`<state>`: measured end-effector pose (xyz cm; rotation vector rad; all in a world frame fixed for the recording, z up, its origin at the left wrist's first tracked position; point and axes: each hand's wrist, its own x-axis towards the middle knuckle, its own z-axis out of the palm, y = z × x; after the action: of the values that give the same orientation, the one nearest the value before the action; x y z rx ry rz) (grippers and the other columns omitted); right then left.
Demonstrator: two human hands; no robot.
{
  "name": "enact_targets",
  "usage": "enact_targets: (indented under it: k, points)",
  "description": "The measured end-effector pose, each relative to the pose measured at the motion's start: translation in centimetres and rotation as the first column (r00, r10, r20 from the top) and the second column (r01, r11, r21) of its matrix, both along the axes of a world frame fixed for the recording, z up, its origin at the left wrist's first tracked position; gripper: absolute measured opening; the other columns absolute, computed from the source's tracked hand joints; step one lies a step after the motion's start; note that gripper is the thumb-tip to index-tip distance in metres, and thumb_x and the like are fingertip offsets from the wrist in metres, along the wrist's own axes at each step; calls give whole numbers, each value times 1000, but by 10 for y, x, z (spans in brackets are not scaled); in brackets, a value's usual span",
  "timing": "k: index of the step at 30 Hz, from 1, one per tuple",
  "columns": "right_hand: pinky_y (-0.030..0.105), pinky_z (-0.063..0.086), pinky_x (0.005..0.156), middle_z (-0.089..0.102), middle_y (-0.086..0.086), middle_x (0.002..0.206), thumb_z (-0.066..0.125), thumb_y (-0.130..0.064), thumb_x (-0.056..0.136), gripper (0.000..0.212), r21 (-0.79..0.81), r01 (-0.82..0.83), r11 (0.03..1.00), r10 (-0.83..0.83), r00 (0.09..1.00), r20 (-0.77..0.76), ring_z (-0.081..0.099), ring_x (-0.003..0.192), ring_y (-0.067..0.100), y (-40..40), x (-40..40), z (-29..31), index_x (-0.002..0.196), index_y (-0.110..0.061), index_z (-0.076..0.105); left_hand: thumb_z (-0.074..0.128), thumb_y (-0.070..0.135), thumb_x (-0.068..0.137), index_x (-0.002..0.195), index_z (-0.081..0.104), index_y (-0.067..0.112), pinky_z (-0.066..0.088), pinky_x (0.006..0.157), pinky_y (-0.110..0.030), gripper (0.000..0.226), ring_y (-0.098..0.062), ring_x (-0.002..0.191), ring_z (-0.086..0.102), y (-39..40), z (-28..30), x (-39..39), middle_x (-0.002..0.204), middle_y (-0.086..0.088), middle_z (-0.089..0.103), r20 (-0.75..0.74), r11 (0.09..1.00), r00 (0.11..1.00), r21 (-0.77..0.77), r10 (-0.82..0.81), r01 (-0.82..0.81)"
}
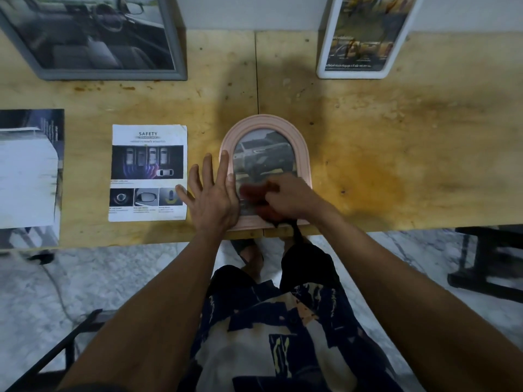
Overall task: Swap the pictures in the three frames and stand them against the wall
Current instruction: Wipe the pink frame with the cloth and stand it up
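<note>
A pink arched frame [302,148] lies flat near the table's front edge, showing a car picture. My left hand [212,196] rests with spread, straight fingers on the frame's left side. My right hand [285,199] has its fingers curled down on the frame's lower part; the blur hides what they hold. A grey frame [181,52] with a car-interior picture leans on the wall at the back left. A white frame [322,58] with a yellow-toned picture leans there at the back right. A loose "SAFETY" sheet [148,172] lies left of the pink frame.
Another printed sheet [28,171] lies at the far left of the wooden table [396,137]. A dark stool or stand [489,258] sits on the marble floor to the right. A black cable and metal bar [65,335] are at lower left.
</note>
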<state>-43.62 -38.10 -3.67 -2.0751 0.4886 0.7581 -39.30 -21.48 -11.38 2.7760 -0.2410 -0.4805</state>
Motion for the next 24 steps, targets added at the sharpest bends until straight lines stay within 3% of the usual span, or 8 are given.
enact_targets:
  k: [2, 4, 6, 9, 12, 15, 19, 24]
  points:
    - [25, 43, 83, 68, 7, 117, 49, -15, 91, 32, -22, 233, 972, -228, 965, 132, 61, 106, 24, -13, 12, 2, 119, -18, 63, 16, 49, 105, 155, 7, 49, 6, 114, -69, 50, -28, 151, 10, 3, 1, 2, 165, 7, 14, -13, 1000, 1000, -15, -15, 15]
    - [29, 41, 85, 60, 10, 127, 43, -15, 95, 41, -156, 318, 935, -270, 925, 265, 56, 113, 28, -24, 20, -5, 134, -21, 52, 18, 48, 105, 155, 6, 50, 5, 114, -69, 51, -27, 151, 7, 4, 1, 3, 165, 7, 12, -37, 999, 999, -26, -24, 23]
    - [36, 44, 88, 54, 13, 129, 39, -19, 99, 39, -360, 246, 900, -151, 950, 274, 54, 114, 33, -28, 25, -15, 136, -20, 51, 21, 48, 105, 155, 6, 50, 6, 114, -69, 52, -27, 151, 7, 6, 2, 6, 166, 7, 11, -53, 999, 998, -31, -44, 42]
    - [35, 43, 82, 49, 11, 128, 43, -21, 100, 29, -577, 113, 809, 39, 969, 244, 52, 112, 34, -21, 24, -35, 122, -16, 61, 20, 50, 105, 156, 6, 46, 8, 113, -69, 53, -26, 151, 8, 12, 2, 9, 166, 8, 11, -44, 998, 997, -15, -66, 66]
    - [32, 38, 71, 49, 10, 127, 47, -21, 98, 23, -613, 175, 770, 15, 956, 292, 54, 105, 33, -16, 27, -55, 112, -17, 64, 16, 54, 104, 156, 7, 44, 8, 115, -68, 54, -23, 152, 7, 14, -1, 8, 166, 10, 10, -39, 998, 997, 23, -66, 67]
    - [31, 38, 71, 55, 10, 119, 44, -22, 97, 19, -655, 98, 749, 104, 959, 263, 53, 103, 29, -17, 41, -66, 104, -16, 61, 14, 54, 104, 156, 4, 45, 7, 115, -67, 53, -24, 152, 6, 13, -5, 7, 166, 10, 8, -41, 996, 996, 42, -75, 77]
    - [32, 39, 73, 53, 10, 121, 49, -21, 92, 22, -601, 149, 785, 64, 946, 318, 55, 102, 28, -11, 59, -62, 107, -16, 64, 16, 50, 105, 156, 3, 45, 7, 115, -67, 53, -25, 152, 6, 14, -8, 6, 166, 10, 9, -16, 996, 996, 41, -84, 85]
    - [32, 40, 71, 51, 8, 124, 49, -22, 95, 23, -539, 26, 842, 173, 933, 315, 57, 99, 27, 20, 68, -58, 114, -19, 63, 18, 47, 106, 157, 7, 44, 9, 114, -68, 52, -25, 151, 11, 15, -9, 5, 165, 10, 13, 14, 997, 997, 36, -76, 75]
